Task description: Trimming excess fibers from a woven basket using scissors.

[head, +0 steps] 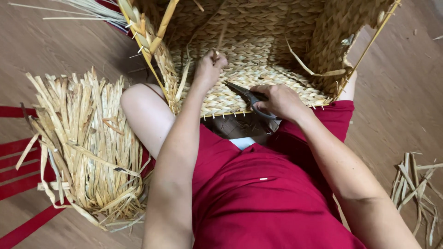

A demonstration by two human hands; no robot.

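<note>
A bundle (87, 147) of cut straw lies at far left. Inside the woven basket (258, 87), the left hand (208, 69) pinches a strand (221, 36) running upward; just right, the right hand (279, 101) grips scissors (247, 94), blades pointing left toward it.

A wooden floor (55, 41) in warm reddish-brown planks is spreading out on every side, catching soft, even light with no hard shadows falling on it. At the left, red strips (18, 152) are lying across the boards in flat bands, some level, one slanting toward the lower corner. A thick bundle of dried straw strips (87, 147) is resting over them, its cut ends fanning upward. Near the right edge a smaller scatter of straw offcuts (415, 189) is lying loose on the floor, with a few tiny flecks further up.
</note>
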